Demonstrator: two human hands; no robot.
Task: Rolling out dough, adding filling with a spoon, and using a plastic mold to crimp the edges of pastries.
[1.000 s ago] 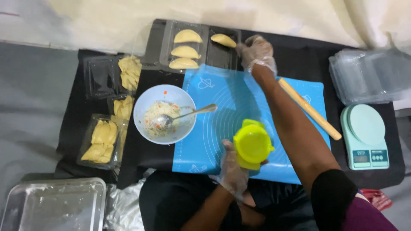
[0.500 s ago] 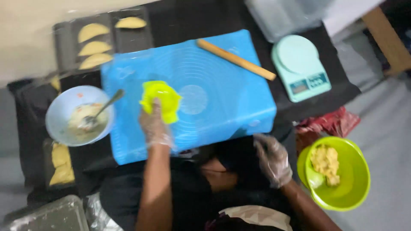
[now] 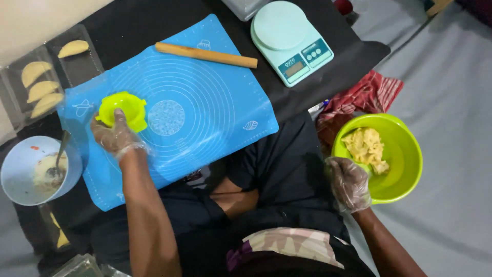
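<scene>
My left hand [image 3: 115,136], in a clear plastic glove, rests on a yellow-green dumpling press [image 3: 123,109] that lies on the left part of the blue silicone mat [image 3: 205,113]. My right hand [image 3: 349,183], gloved too, hovers at the near rim of a green bowl [image 3: 405,154] on the floor to my right; its fingers are loosely curled and hold nothing that I can see. Pale yellow dough [image 3: 366,146] lies in that bowl.
A wooden rolling pin [image 3: 206,54] lies on the mat's far edge, with a mint kitchen scale [image 3: 291,41] beyond it. A blue bowl of filling with a spoon [image 3: 38,172] stands at the left. Black trays hold folded pastries [image 3: 38,88]. A red cloth [image 3: 366,97] lies near the green bowl.
The view has swung right, showing the green bowl fully. My right hand has moved closer to its rim. My left hand stays on the press on the mat.
</scene>
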